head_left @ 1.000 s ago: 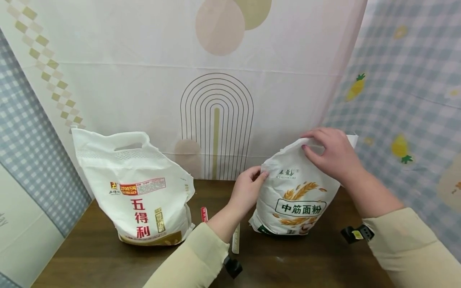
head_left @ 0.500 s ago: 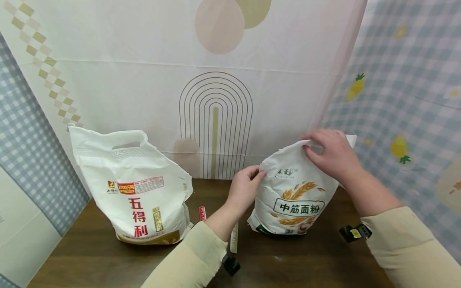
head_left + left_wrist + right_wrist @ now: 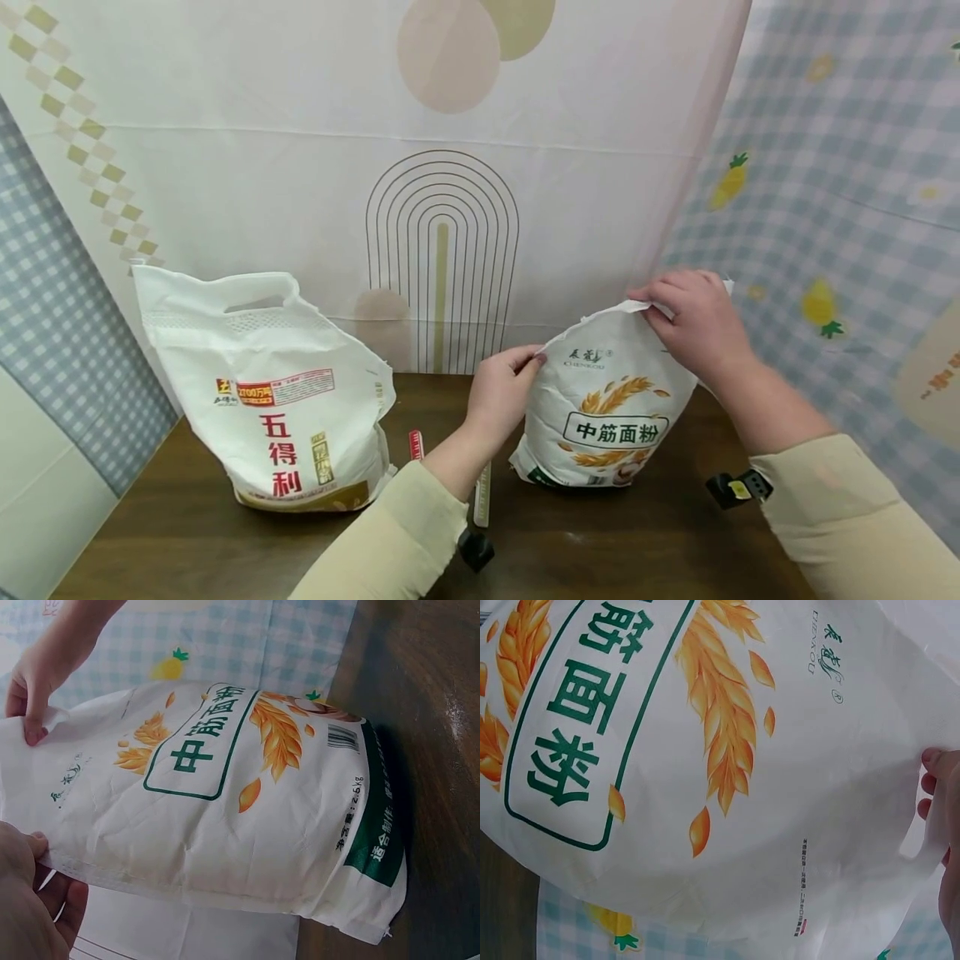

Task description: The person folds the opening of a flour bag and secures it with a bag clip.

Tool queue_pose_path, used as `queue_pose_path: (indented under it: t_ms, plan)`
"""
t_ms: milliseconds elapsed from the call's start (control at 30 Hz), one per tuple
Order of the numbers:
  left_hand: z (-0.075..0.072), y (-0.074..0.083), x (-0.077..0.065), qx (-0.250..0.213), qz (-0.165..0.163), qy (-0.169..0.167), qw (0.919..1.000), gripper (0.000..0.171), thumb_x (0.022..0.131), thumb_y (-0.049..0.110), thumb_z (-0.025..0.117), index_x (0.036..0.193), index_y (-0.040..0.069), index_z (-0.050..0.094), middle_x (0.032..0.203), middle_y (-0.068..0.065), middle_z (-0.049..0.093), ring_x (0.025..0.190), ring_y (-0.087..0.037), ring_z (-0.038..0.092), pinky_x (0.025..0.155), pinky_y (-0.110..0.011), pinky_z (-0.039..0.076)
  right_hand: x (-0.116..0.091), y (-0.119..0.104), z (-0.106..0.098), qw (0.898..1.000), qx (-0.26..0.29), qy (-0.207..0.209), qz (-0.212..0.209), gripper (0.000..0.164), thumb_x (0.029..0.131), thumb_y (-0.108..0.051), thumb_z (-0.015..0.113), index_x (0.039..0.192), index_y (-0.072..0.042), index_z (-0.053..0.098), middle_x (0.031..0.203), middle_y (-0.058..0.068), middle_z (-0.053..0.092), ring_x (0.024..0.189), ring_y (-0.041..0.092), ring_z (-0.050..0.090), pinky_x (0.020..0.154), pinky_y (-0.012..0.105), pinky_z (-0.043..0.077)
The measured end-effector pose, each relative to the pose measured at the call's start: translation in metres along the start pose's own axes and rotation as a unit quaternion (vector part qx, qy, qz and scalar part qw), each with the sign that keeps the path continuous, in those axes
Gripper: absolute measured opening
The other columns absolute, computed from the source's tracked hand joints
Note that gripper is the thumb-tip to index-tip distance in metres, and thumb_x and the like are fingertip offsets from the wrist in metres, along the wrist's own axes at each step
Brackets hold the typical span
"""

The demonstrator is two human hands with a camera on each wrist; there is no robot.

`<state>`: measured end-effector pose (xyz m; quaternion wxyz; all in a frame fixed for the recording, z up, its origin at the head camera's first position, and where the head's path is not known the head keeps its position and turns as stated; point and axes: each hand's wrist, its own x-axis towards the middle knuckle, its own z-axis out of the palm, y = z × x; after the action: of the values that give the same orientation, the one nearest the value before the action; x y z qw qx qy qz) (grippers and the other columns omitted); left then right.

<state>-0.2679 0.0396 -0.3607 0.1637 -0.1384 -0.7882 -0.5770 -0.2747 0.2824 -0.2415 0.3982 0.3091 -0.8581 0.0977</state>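
Note:
A white flour bag (image 3: 611,379) with green lettering and orange wheat ears stands on the right of the brown table. My left hand (image 3: 501,390) pinches its upper left edge between thumb and fingers, as the left wrist view also shows the flour bag (image 3: 202,840) stretched beyond the left hand (image 3: 30,900). At the top, my right hand (image 3: 699,323) grips the bag by its rim near the handle slot. In the right wrist view, the right hand's fingers (image 3: 931,759) hold the slot's edge; part of the hand is cut off.
Another white flour bag (image 3: 300,350) with red lettering and a handle slot stands upright on the left. Between the bags lie a red strip (image 3: 416,445) and a pale marked strip (image 3: 482,498), partly behind the left arm. A cloth backdrop (image 3: 600,167) hangs behind the table (image 3: 570,550).
The right hand has pulled the rim near the slot slightly down and right, and the slot no longer shows in the head view. The left hand keeps its pinch. The head view has shifted slightly.

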Motion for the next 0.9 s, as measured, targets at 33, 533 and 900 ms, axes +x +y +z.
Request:
queue_pose_path:
  t_ms: [33,533,900]
  plan:
    - [0.000,-0.001,0.000,0.001,0.003,0.001,1.0000,0.020,0.097,0.029,0.065,0.113,0.023,0.076,0.110,0.010,0.073,0.101,-0.005,0.066,0.081,-0.028,0.056,-0.001,0.000,0.000,1.000,-0.001,0.006,-0.007,0.025,0.080,0.009,0.071,0.095,-0.010,0.077,0.090,0.008,0.073,0.091,0.031,0.063,0.089,0.052,0.039]
    - [-0.005,-0.004,0.001,-0.104,-0.010,-0.059,0.9927,0.039,0.100,0.047,0.055,0.122,0.020,0.071,0.113,0.004,0.070,0.105,-0.013,0.063,0.088,-0.034,0.053,-0.008,0.004,0.000,0.997,0.001,0.049,-0.053,0.026,0.077,0.009,0.070,0.093,-0.011,0.078,0.089,0.009,0.073,0.085,0.030,0.063,0.078,0.051,0.040]
    - [-0.003,0.003,0.005,-0.101,-0.070,-0.110,0.9863,0.047,0.098,0.051,0.056,0.123,0.013,0.069,0.119,-0.001,0.068,0.110,-0.017,0.061,0.093,-0.038,0.051,-0.013,0.004,-0.002,0.996,0.012,0.060,-0.071,0.028,0.077,0.010,0.068,0.096,-0.008,0.079,0.090,0.011,0.073,0.087,0.035,0.062,0.079,0.052,0.042]
